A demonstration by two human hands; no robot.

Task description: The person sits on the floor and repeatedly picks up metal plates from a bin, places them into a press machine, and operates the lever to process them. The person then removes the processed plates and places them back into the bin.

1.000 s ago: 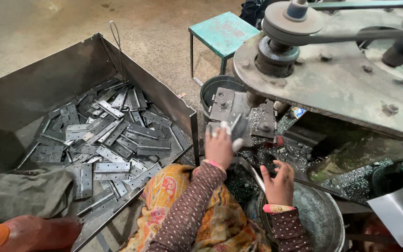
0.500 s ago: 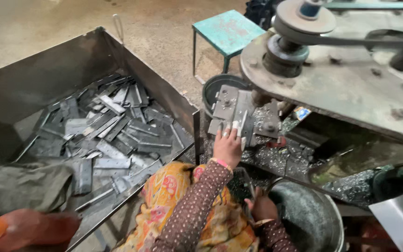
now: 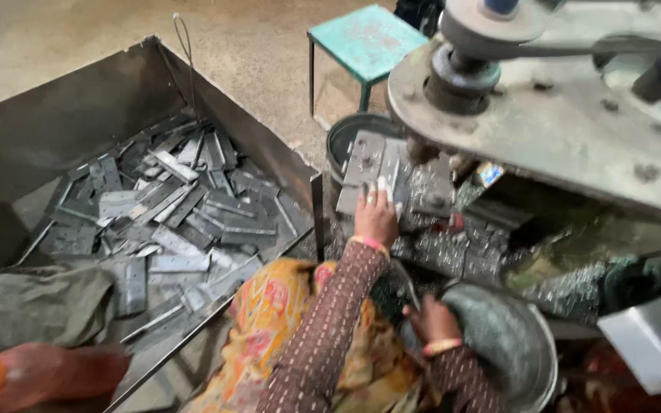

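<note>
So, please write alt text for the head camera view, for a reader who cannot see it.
The left hand presses a flat metal plate under a grey machine, while the right hand rests at a metal bowl. Left of them, a steel bin holds loose plates.

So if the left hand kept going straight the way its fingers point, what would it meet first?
The left hand already rests on a flat metal plate on the machine bed; further on, probably the machine's overhanging arm, though depth is unclear.
</note>
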